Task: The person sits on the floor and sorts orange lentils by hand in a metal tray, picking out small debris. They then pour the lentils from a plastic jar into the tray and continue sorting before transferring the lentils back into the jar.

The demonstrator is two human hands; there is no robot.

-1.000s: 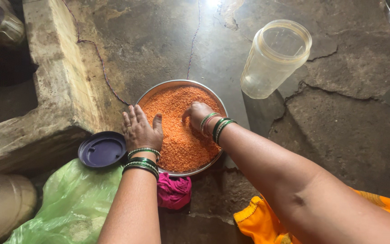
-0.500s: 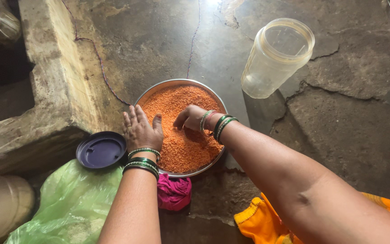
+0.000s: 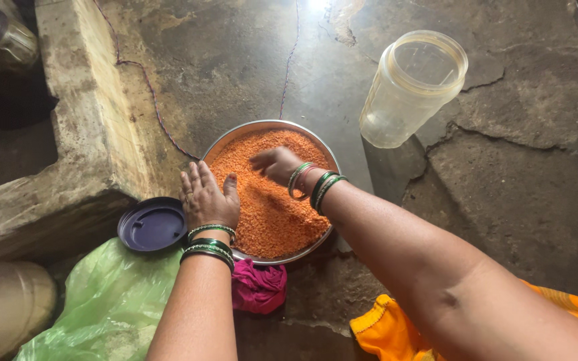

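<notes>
On the far left, a raised concrete ledge [image 3: 81, 120] borders the cracked stone floor [image 3: 516, 200]. Below it lie a green plastic bag [image 3: 108, 301] and a dark purple jar lid [image 3: 152, 224], the lid just beside the left hand [image 3: 207, 197].

That hand rests flat, fingers spread and relaxed, on the near-left rim of the round steel plate [image 3: 217, 148], thumb touching the red lentils [image 3: 272, 214]; it grips nothing. A pink cloth [image 3: 259, 286] sits against the plate's near edge.

The lentils fill the plate in 1 shallow heap. The right hand [image 3: 274, 163] lies on top of them, toward the far side, fingers loosely curled and pressed into the grains; whether any are pinched between the fingertips cannot be told.

Right of the plate, well apart from both hands, an empty clear plastic jar [image 3: 409, 90] stands open on the floor. An orange garment [image 3: 396, 331] shows at the bottom right.

Risk, as judged: the heap reaches close to the low rim, so a broad sweep could push grains onto the floor. Weight on the rim could tilt the plate.
</notes>
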